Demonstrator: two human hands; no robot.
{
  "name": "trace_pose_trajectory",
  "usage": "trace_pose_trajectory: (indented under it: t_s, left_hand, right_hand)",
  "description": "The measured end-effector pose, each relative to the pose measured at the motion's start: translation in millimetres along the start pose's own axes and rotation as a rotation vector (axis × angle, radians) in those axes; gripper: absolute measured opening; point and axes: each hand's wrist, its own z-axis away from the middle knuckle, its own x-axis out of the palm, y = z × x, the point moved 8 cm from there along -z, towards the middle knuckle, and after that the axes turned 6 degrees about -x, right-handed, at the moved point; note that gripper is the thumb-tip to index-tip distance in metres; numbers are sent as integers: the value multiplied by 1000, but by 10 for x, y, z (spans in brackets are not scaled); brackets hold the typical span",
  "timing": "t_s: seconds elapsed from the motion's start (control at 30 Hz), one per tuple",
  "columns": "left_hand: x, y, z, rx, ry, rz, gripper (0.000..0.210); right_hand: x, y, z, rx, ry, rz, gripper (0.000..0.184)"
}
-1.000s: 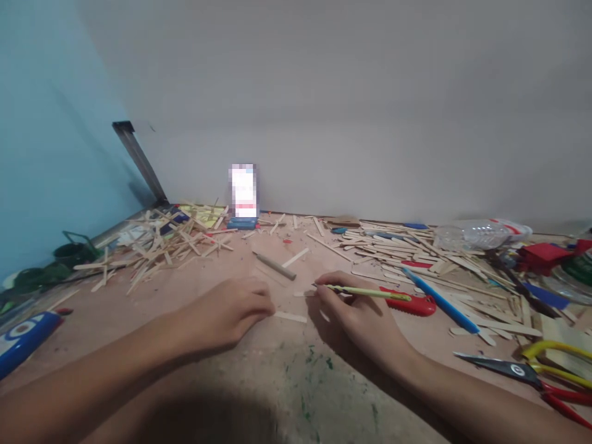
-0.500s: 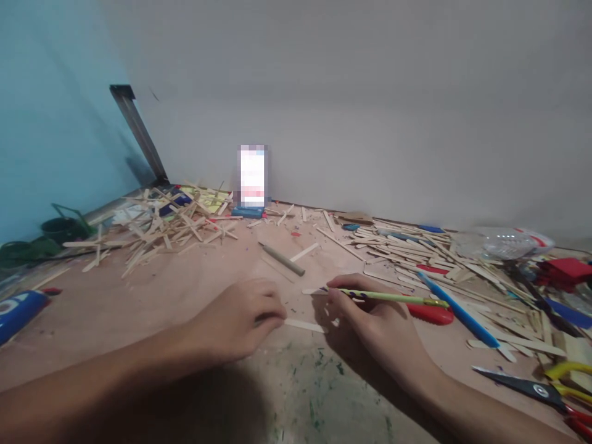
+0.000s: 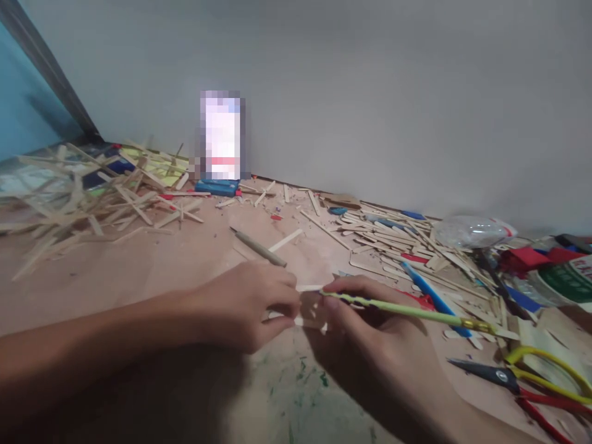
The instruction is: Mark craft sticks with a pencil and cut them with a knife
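Observation:
My right hand (image 3: 377, 324) is closed around a yellow-green pencil (image 3: 416, 310), its point toward the left and its gold-coloured eraser end toward the right. My left hand (image 3: 259, 302) lies low over the table with curled fingers, pinching a flat wooden craft stick (image 3: 303, 322) that shows by its thumb and fingertips. Another pale craft stick (image 3: 309, 288) shows between the two hands, partly hidden by the fingers. Just beyond my left hand lie a slim grey-brown craft knife or pen-like tool (image 3: 259, 248) and a loose stick (image 3: 285, 240).
Heaps of craft sticks lie left (image 3: 134, 203) and right (image 3: 383, 237). A lit, blurred phone (image 3: 222, 132) stands against the wall on a blue box (image 3: 217, 187). To the right are a blue pen-like tool (image 3: 430, 293), scissors (image 3: 513, 375) and a clear plastic bottle (image 3: 472, 232).
The view has shifted closer and to the right, so the phone appears larger and farther left. My hands are nearer each other. The pencil stays in my right hand.

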Motion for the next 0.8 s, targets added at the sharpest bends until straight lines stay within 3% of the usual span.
trace_pose_trajectory:
  t_s: [0.13,0.23,0.3,0.43,0.63,0.8]
  left_hand:
    - [-6,-50,-51,8,14,44,12]
    - [-26,-72,-32,-7,25,79,15]
    - [-57,-86,2,-7,42,129,17]
    - [-82,-115,54,-18,53,164,18]
    - [8,-51,34,-93,-14,140,25]
    - [40,-17,53,-72,-1,130,28]
  right_hand:
    - [132,118,163,93,-48,-112,37]
    - [168,182,211,137,-54,-258,33]
    - [172,159,174,69,-99,-305,24]
    - [147,56,70,-125,-189,-195,14]
    - [123,156,102,123,-133,-258,15]
    - [70,124,138,131,-44,-174,20]
